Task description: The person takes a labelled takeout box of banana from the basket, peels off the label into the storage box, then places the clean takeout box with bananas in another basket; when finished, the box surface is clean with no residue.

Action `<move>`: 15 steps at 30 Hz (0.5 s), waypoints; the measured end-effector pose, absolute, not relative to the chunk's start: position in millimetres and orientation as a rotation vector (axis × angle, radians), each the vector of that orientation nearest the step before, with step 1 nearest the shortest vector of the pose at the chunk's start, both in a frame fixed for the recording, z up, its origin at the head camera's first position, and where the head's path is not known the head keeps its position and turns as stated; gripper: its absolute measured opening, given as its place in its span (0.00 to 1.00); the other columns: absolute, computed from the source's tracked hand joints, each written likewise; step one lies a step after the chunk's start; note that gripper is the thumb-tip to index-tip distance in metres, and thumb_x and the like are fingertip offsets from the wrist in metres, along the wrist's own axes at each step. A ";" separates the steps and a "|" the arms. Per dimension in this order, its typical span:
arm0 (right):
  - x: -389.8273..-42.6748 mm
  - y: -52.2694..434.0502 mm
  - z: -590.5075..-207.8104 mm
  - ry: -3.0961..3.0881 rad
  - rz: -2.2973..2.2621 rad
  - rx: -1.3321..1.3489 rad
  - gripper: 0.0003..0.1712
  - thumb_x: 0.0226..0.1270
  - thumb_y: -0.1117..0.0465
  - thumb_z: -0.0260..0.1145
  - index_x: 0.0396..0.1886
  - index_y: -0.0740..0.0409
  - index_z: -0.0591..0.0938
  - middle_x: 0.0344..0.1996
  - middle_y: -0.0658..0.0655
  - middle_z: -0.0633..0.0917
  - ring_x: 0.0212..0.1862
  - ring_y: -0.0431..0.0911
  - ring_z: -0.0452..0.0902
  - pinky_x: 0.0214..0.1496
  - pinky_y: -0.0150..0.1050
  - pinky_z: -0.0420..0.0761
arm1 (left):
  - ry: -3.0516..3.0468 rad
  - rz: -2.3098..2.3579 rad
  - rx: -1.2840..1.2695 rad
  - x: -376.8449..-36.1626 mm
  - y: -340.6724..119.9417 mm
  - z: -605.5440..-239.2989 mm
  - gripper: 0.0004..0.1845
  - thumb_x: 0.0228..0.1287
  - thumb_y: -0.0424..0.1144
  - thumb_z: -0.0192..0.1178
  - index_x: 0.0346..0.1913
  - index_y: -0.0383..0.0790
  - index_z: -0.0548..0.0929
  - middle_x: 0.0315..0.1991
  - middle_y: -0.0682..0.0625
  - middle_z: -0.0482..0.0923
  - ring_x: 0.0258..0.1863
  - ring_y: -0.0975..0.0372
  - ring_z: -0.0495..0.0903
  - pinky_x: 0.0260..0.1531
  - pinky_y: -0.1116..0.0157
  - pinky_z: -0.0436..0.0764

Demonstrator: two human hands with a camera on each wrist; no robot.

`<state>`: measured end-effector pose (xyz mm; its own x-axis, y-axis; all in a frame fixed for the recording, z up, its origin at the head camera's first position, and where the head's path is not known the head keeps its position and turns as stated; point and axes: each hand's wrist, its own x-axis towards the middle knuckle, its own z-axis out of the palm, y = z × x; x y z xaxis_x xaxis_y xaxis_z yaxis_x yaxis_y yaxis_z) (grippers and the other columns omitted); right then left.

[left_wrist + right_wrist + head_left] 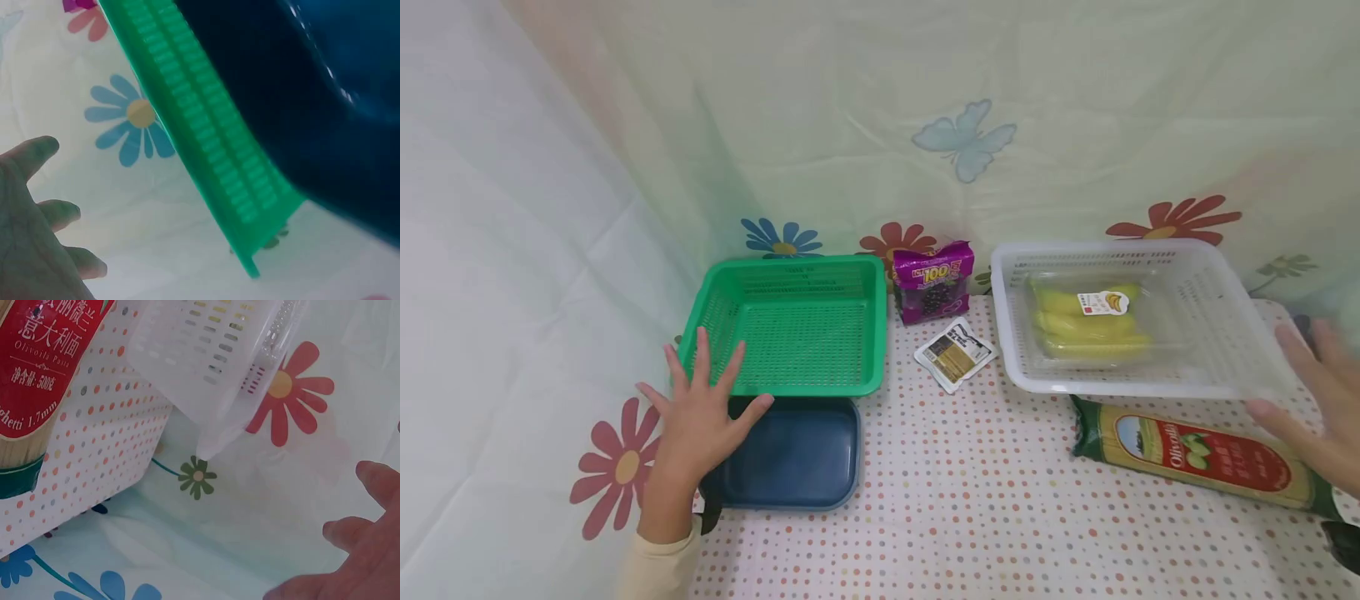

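Observation:
My left hand (pixel 696 425) has its fingers spread and holds nothing, over the left ends of a green basket (pixel 880 333) and a dark blue tray (pixel 797 458). At the right edge of the head view my right hand (pixel 1326 400) is also spread and holds nothing, beside a white basket (pixel 1127 388) and above the end of a spaghetti pack (pixel 1213 458). In the white basket lies a clear box of bananas (pixel 1090 321) with a label. The right wrist view shows the right hand's fingers (pixel 350 534) apart from the basket corner.
Between the baskets, a purple candy bag (pixel 932 283) stands against the curtain (pixel 820 108). A small white-and-brown packet (pixel 956 354) lies in front of it on the dotted tablecloth (pixel 947 500). The curtain also runs along the left side.

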<state>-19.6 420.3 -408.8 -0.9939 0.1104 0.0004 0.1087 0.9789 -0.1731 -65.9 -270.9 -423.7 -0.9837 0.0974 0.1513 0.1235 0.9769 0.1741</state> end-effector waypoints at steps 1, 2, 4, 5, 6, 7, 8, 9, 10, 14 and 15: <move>-19.9 420.3 -408.6 -3.107 0.269 -0.152 0.61 0.69 0.24 0.48 0.82 0.49 0.29 0.80 0.59 0.22 0.79 0.68 0.19 0.74 0.75 0.31 | -2.979 -0.287 -0.170 -64.9 -267.8 -424.7 0.49 0.63 0.74 0.55 0.82 0.59 0.55 0.84 0.42 0.31 0.78 0.29 0.26 0.54 0.14 0.29; -20.9 420.6 -408.7 -3.098 0.269 -0.129 0.61 0.69 0.24 0.48 0.83 0.49 0.29 0.80 0.59 0.23 0.79 0.68 0.19 0.73 0.75 0.31 | -2.977 -0.310 -0.173 -64.1 -264.2 -425.8 0.48 0.63 0.74 0.55 0.82 0.59 0.55 0.84 0.43 0.30 0.78 0.29 0.25 0.54 0.14 0.29; -24.5 420.8 -410.2 -3.065 0.256 -0.068 0.59 0.71 0.24 0.46 0.83 0.50 0.31 0.81 0.61 0.26 0.80 0.68 0.21 0.74 0.74 0.32 | -2.967 -0.366 -0.175 -62.2 -255.3 -427.3 0.47 0.65 0.73 0.54 0.82 0.59 0.56 0.85 0.45 0.30 0.78 0.30 0.24 0.55 0.15 0.30; -27.0 421.4 -410.7 -3.050 0.259 -0.039 0.58 0.71 0.25 0.45 0.83 0.51 0.32 0.81 0.62 0.28 0.80 0.68 0.23 0.75 0.74 0.33 | -2.954 -0.409 -0.180 -61.6 -249.4 -427.7 0.45 0.67 0.71 0.53 0.82 0.58 0.57 0.85 0.45 0.30 0.78 0.31 0.24 0.55 0.15 0.30; -29.7 421.9 -411.4 -3.033 0.282 -0.008 0.57 0.73 0.26 0.45 0.83 0.51 0.33 0.82 0.63 0.30 0.80 0.68 0.24 0.75 0.74 0.33 | -2.939 -0.457 -0.182 -60.8 -242.8 -428.2 0.43 0.69 0.69 0.52 0.81 0.57 0.58 0.85 0.46 0.31 0.79 0.31 0.25 0.56 0.15 0.30; -33.6 422.3 -411.8 -3.011 0.330 0.043 0.55 0.75 0.29 0.47 0.84 0.52 0.34 0.82 0.65 0.33 0.81 0.69 0.27 0.75 0.74 0.33 | -2.915 -0.522 -0.185 -60.2 -235.4 -428.3 0.40 0.72 0.67 0.52 0.81 0.56 0.59 0.85 0.46 0.32 0.79 0.32 0.25 0.57 0.16 0.30; -38.6 422.2 -411.7 -2.995 0.397 0.098 0.52 0.77 0.35 0.50 0.84 0.51 0.36 0.82 0.68 0.38 0.80 0.73 0.34 0.73 0.77 0.40 | -2.892 -0.591 -0.187 -59.5 -227.4 -428.0 0.37 0.74 0.64 0.51 0.81 0.55 0.60 0.85 0.47 0.34 0.80 0.33 0.26 0.58 0.16 0.30; -43.3 421.6 -411.3 -2.983 0.484 0.143 0.50 0.79 0.40 0.53 0.85 0.50 0.37 0.82 0.70 0.42 0.77 0.76 0.41 0.71 0.80 0.45 | -2.865 -0.664 -0.189 -59.0 -219.1 -427.7 0.35 0.76 0.61 0.50 0.80 0.55 0.61 0.85 0.47 0.35 0.80 0.35 0.26 0.60 0.17 0.30; -47.6 421.0 -410.6 -2.980 0.585 0.173 0.49 0.79 0.46 0.56 0.85 0.47 0.38 0.81 0.71 0.45 0.74 0.79 0.47 0.68 0.82 0.47 | -2.833 -0.743 -0.195 -58.7 -210.3 -427.2 0.32 0.78 0.58 0.49 0.80 0.54 0.62 0.85 0.48 0.37 0.81 0.36 0.27 0.61 0.18 0.29; -65.1 417.9 -407.6 -3.038 0.912 0.148 0.52 0.79 0.57 0.59 0.84 0.34 0.33 0.77 0.77 0.50 0.62 0.83 0.57 0.53 0.87 0.54 | -2.727 -1.025 -0.220 -58.3 -172.6 -425.5 0.27 0.83 0.52 0.45 0.79 0.51 0.65 0.84 0.51 0.42 0.83 0.44 0.33 0.68 0.23 0.33; -68.2 417.3 -407.1 -3.063 0.945 0.083 0.50 0.81 0.55 0.56 0.83 0.34 0.31 0.79 0.77 0.46 0.65 0.85 0.53 0.55 0.87 0.51 | -2.702 -1.091 -0.228 -58.7 -163.2 -425.4 0.27 0.83 0.52 0.44 0.78 0.50 0.66 0.84 0.52 0.44 0.83 0.46 0.35 0.70 0.25 0.35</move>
